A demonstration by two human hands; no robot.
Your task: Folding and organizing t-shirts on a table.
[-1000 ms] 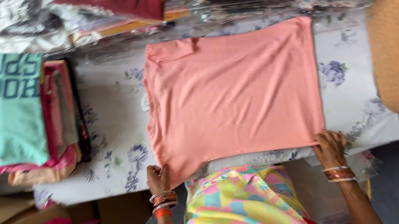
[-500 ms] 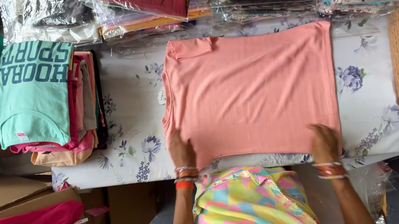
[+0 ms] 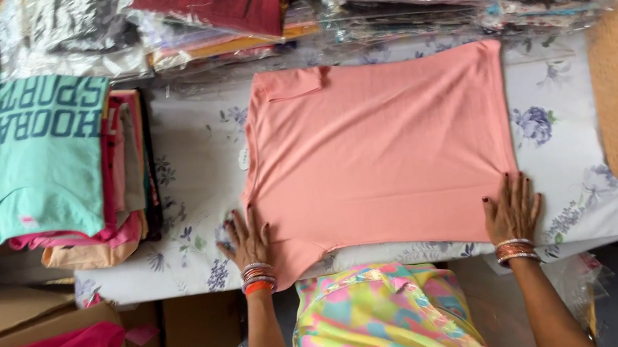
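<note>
The left hand (image 3: 248, 242) has been slid up onto the peach shirt (image 3: 380, 149), flat like the right hand (image 3: 512, 206). Nothing is gripped; it's just pressed smooth on the surface (image 3: 565, 156).

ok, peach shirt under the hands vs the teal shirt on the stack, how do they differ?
The peach shirt is plain; the teal shirt carries large dark print. The peach shirt lies spread flat by itself on the floral cloth; the teal shirt is folded and tops a pile of garments. The left hand and right hand press the peach shirt's near edge; nothing touches the teal shirt. Both lie flat.
</note>
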